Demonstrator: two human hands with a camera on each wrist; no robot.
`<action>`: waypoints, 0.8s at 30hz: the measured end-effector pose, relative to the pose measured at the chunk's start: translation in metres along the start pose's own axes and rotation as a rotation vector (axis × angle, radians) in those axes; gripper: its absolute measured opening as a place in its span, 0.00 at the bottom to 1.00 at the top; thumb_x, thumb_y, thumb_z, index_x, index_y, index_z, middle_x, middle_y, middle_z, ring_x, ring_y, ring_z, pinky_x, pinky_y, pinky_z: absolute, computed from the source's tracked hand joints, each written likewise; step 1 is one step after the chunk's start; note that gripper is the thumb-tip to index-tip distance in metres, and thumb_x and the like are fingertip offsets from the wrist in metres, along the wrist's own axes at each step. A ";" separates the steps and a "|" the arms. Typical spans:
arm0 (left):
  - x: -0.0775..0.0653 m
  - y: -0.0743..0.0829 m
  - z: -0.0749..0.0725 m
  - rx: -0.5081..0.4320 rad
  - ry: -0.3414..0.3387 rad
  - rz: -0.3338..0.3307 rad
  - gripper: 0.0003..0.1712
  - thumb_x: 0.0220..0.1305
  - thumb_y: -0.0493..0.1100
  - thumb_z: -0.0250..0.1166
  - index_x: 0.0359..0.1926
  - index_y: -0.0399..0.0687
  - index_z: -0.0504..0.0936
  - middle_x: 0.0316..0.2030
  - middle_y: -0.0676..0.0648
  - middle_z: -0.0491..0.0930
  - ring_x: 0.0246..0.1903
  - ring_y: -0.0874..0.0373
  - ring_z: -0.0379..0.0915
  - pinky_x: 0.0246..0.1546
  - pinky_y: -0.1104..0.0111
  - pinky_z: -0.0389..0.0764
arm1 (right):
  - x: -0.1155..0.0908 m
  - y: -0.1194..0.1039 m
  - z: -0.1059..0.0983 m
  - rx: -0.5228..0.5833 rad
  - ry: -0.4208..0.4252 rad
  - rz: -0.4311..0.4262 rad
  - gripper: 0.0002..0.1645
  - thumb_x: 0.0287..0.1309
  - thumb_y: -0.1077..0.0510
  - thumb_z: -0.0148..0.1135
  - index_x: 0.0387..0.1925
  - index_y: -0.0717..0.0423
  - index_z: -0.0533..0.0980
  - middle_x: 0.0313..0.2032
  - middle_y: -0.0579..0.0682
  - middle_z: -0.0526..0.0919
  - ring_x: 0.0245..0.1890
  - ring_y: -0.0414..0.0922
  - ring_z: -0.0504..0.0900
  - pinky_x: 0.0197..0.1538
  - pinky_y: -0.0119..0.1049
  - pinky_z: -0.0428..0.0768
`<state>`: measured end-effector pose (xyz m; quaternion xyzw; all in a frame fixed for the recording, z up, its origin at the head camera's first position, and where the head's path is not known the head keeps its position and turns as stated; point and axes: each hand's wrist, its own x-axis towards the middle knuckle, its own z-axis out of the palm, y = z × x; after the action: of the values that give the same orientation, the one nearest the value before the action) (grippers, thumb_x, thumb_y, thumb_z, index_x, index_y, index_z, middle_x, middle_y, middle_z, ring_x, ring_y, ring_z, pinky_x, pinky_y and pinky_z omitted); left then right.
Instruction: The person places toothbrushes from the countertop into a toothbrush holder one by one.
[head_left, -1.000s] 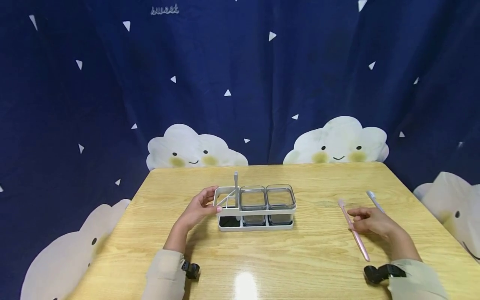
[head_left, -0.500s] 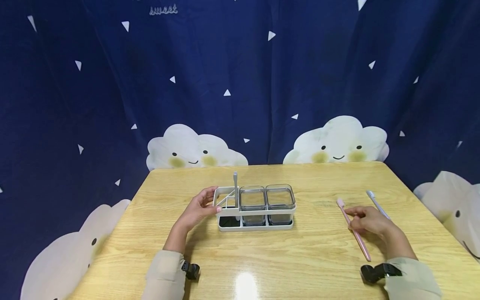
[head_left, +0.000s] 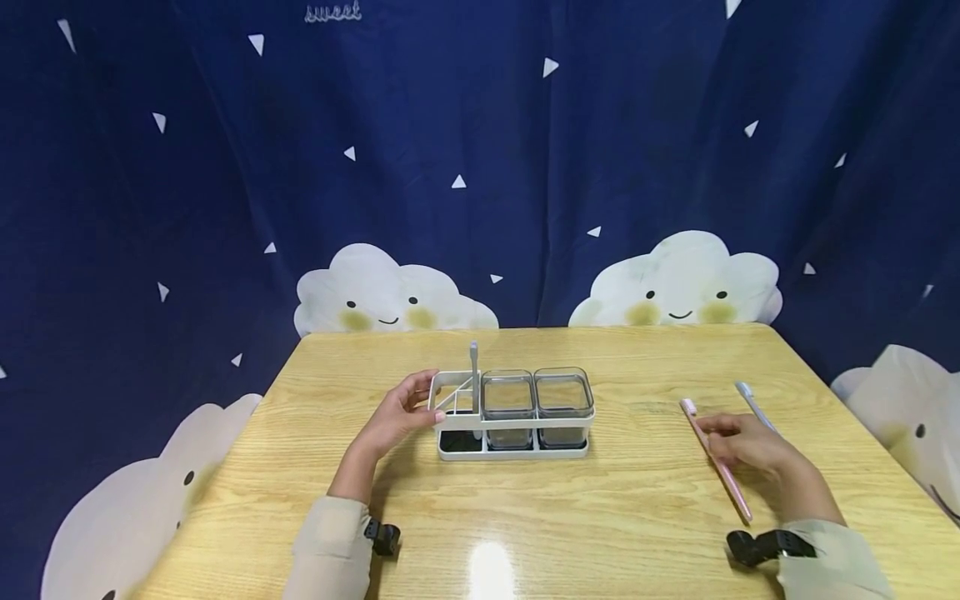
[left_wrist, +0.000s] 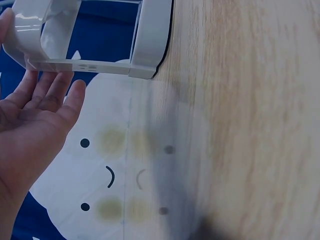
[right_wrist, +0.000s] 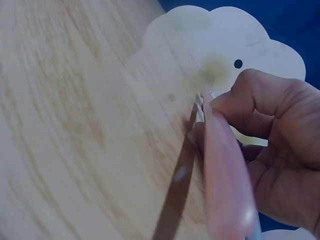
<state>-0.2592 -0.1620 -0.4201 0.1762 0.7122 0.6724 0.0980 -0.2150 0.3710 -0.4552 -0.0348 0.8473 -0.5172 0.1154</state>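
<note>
A white toothbrush rack [head_left: 513, 423] stands upright on the table, and my left hand [head_left: 393, 421] holds its left end. The thumb is in front and the fingers are behind; the left wrist view shows the fingers against the rack's side [left_wrist: 150, 40]. A grey toothbrush [head_left: 474, 367] stands in the rack's divided left section. Two clear square cups [head_left: 508, 396] sit in the other sections. On the right, my right hand [head_left: 742, 442] pinches a pink toothbrush [head_left: 731, 487] between thumb and fingers. Its handle [right_wrist: 227, 180] points toward the right wrist camera, with a shadow on the wood beside it.
A light blue toothbrush [head_left: 753, 406] lies on the wooden table [head_left: 600, 517], partly hidden behind my right hand. A dark blue curtain [head_left: 480, 125] with white clouds hangs past the table's far edge.
My right hand has closed on the pink toothbrush, which has shifted slightly to the right. The left hand and the rack hold their place; the head view has tilted slightly.
</note>
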 end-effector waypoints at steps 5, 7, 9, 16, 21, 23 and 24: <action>-0.005 0.013 0.005 0.008 -0.004 0.002 0.41 0.51 0.25 0.65 0.66 0.31 0.58 0.59 0.26 0.61 0.57 0.32 0.59 0.47 0.68 0.73 | 0.000 0.000 -0.002 -0.073 0.025 -0.035 0.28 0.52 0.69 0.56 0.56 0.76 0.67 0.37 0.58 0.74 0.32 0.45 0.71 0.30 0.34 0.74; -0.004 0.009 0.004 0.005 -0.002 0.008 0.40 0.52 0.25 0.65 0.65 0.32 0.58 0.59 0.26 0.61 0.57 0.33 0.59 0.47 0.68 0.73 | 0.000 -0.001 -0.002 -0.061 0.024 -0.041 0.29 0.53 0.68 0.57 0.57 0.77 0.65 0.40 0.59 0.75 0.34 0.43 0.72 0.32 0.34 0.75; -0.001 0.002 0.001 -0.002 0.001 0.012 0.40 0.52 0.26 0.65 0.66 0.34 0.59 0.59 0.27 0.61 0.58 0.34 0.59 0.47 0.68 0.73 | 0.001 -0.002 -0.002 -0.022 0.013 -0.057 0.31 0.55 0.68 0.58 0.58 0.78 0.62 0.42 0.60 0.74 0.35 0.42 0.73 0.34 0.35 0.77; 0.001 -0.006 -0.002 -0.012 0.009 0.027 0.39 0.52 0.26 0.66 0.65 0.38 0.61 0.59 0.28 0.62 0.58 0.34 0.59 0.46 0.69 0.74 | 0.001 -0.011 -0.001 0.103 -0.001 -0.086 0.31 0.58 0.68 0.55 0.59 0.81 0.57 0.40 0.61 0.72 0.35 0.42 0.75 0.36 0.38 0.81; 0.000 0.000 0.000 -0.036 -0.009 0.027 0.40 0.52 0.24 0.65 0.65 0.34 0.59 0.59 0.26 0.60 0.58 0.32 0.57 0.46 0.70 0.74 | 0.000 -0.016 0.000 0.161 -0.004 -0.116 0.31 0.57 0.72 0.54 0.58 0.83 0.56 0.39 0.63 0.72 0.33 0.46 0.77 0.35 0.39 0.81; -0.002 0.005 0.001 -0.041 -0.016 0.025 0.40 0.52 0.24 0.64 0.65 0.32 0.58 0.59 0.25 0.59 0.59 0.31 0.56 0.46 0.70 0.74 | 0.000 -0.018 0.002 0.173 -0.003 -0.121 0.31 0.56 0.72 0.54 0.58 0.83 0.56 0.40 0.63 0.72 0.33 0.46 0.77 0.35 0.40 0.81; -0.003 0.008 0.002 -0.039 -0.018 0.024 0.40 0.52 0.24 0.64 0.65 0.32 0.58 0.59 0.25 0.59 0.59 0.30 0.55 0.46 0.70 0.73 | 0.000 -0.020 0.003 0.177 0.000 -0.124 0.31 0.55 0.73 0.54 0.58 0.83 0.56 0.40 0.64 0.71 0.34 0.46 0.77 0.35 0.40 0.81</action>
<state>-0.2550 -0.1605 -0.4128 0.1887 0.6960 0.6856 0.0996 -0.2153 0.3592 -0.4388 -0.0767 0.7947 -0.5960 0.0856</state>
